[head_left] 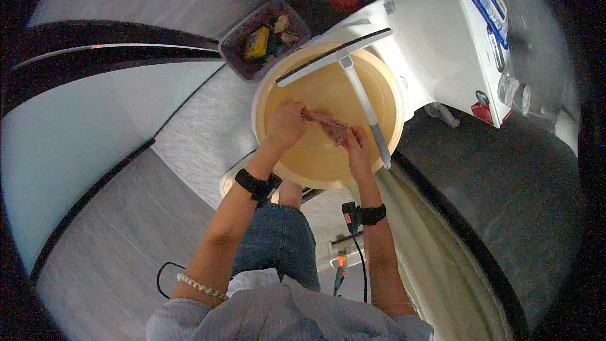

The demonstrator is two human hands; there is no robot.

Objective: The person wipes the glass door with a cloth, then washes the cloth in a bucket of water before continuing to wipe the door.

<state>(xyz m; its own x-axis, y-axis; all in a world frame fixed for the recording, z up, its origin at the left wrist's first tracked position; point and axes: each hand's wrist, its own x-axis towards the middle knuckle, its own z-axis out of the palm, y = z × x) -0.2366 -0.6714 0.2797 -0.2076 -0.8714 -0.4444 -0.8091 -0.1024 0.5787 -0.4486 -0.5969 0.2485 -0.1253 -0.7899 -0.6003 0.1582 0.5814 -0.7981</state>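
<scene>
Floor: grey wood-look floor [126, 240] runs below and to the left, with a pale curved panel edged in black at the far left.
Basin: a round cream basin [268, 91] sits in the middle of the view, its wide rim pale and its inside a deeper yellow.
Squeegee: a white T-shaped squeegee [360, 88] lies across the basin, its blade over the upper rim and its handle slanting down toward the right rim.
Cloth: a small crumpled reddish-brown cloth [328, 125] is stretched over the inside of the basin, between the two hands; its kind is hard to make out at this size.
Left hand: the left hand [287, 123] has its fingers curled closed on the left end of the cloth; a black band sits on that wrist.
Right hand: the right hand [356, 145] pinches the right end of the cloth with closed fingers; a black band with a small device sits on that wrist.
Tray: a dark rectangular tray [237, 53] rests just beyond the basin's upper left rim, with a yellow sponge-like block [257, 44] and small bits inside.
Appliance: a white appliance [442, 38] with blue trim stands at the upper right, touching the basin's edge.
Person: denim-clad knee and grey shirt show at the lower edge.
</scene>
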